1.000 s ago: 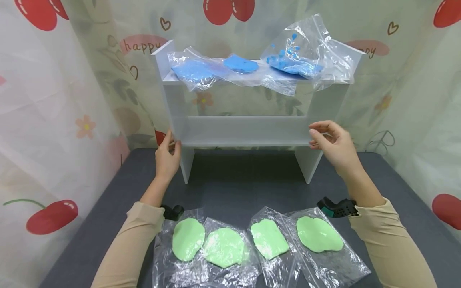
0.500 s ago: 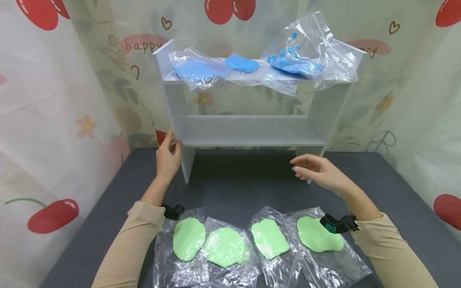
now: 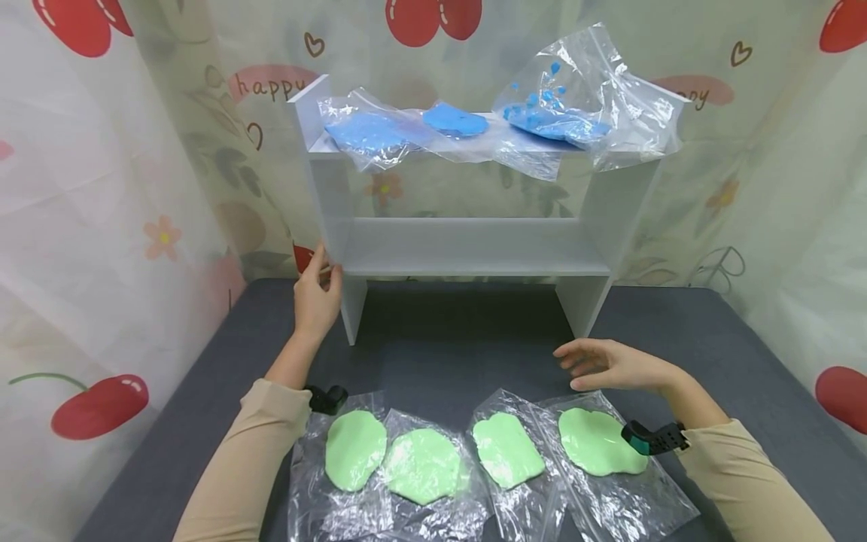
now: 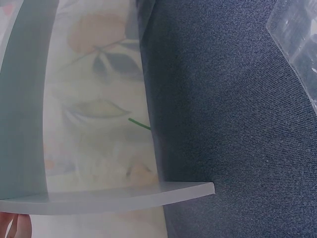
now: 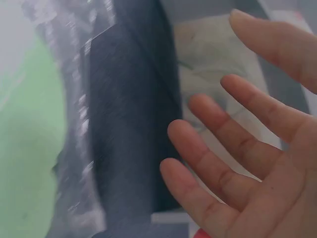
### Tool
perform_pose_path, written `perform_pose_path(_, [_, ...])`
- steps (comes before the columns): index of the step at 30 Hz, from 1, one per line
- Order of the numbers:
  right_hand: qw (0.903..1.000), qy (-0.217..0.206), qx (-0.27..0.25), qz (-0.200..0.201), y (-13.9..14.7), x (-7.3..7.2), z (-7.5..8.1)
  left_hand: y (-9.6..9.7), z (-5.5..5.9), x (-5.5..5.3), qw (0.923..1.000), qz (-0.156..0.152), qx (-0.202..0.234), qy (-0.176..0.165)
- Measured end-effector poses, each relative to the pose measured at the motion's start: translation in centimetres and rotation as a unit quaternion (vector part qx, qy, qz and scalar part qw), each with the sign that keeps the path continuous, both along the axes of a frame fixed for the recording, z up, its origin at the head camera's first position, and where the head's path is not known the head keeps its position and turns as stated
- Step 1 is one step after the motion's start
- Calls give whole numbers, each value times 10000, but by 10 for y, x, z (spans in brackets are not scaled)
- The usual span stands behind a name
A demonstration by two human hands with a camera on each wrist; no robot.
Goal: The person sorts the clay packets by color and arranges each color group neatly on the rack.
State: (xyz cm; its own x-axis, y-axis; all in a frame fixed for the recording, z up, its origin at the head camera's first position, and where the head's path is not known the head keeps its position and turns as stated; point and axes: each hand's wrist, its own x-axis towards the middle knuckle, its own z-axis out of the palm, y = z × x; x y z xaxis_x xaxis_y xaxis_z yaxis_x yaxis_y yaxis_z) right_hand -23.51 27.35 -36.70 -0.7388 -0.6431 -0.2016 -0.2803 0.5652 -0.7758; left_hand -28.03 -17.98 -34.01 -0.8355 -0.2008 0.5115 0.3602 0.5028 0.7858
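Note:
A white two-tier shelf [image 3: 467, 260] stands on the dark table. My left hand [image 3: 317, 301] is at the outer side of its left panel [image 3: 332, 199], fingers against or very near it. In the left wrist view the fingertips [image 4: 16, 225] show beside the panel's edge. My right hand [image 3: 619, 365] hovers with loosely bent fingers and holds nothing. Below it lies a clear plastic bag [image 3: 653, 493] with a flat light green clay-like piece [image 3: 599, 444]. In the right wrist view my right fingers [image 5: 185, 183] are spread.
More bagged green pieces [image 3: 423, 467] lie in a row along the table's front. On the upper shelf, clear bags hold flat blue pieces [image 3: 454, 120] and blue crumbs; some plastic hangs over the edge. A patterned curtain [image 3: 433, 45] closes in the back and sides.
My right hand has left the shelf's right panel and come down and toward the front, over the table near the right-hand bag. My left hand has stayed at the left panel.

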Motion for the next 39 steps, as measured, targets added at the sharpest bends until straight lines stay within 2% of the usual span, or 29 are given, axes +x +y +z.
perform_pose_path(8, [9994, -25, 215, 275, 13, 0, -23, 1, 0, 0, 10000, -30, 9, -76])
perform_pose_path(14, [9979, 203, 278, 552, 20, -1, -37, 1, -1, 1, 9999, -21, 11, -111])
perform_pose_path(23, [9938, 411, 445, 927, 20, 3, -37, 0, -1, 0, 10000, -35, 37, -61])
perform_pose_path(27, [9923, 520, 666, 901, 18, 4, -37, -1, -2, 0, 10000, -50, 33, -57])
perform_pose_path(33, [9922, 461, 986, 602, 17, 1, -41, -1, -1, 0, 9999, -52, 51, -128])
perform_pose_path(39, [9957, 368, 594, 611, 16, -3, -47, -1, -1, 0, 9999, -34, 24, -130])
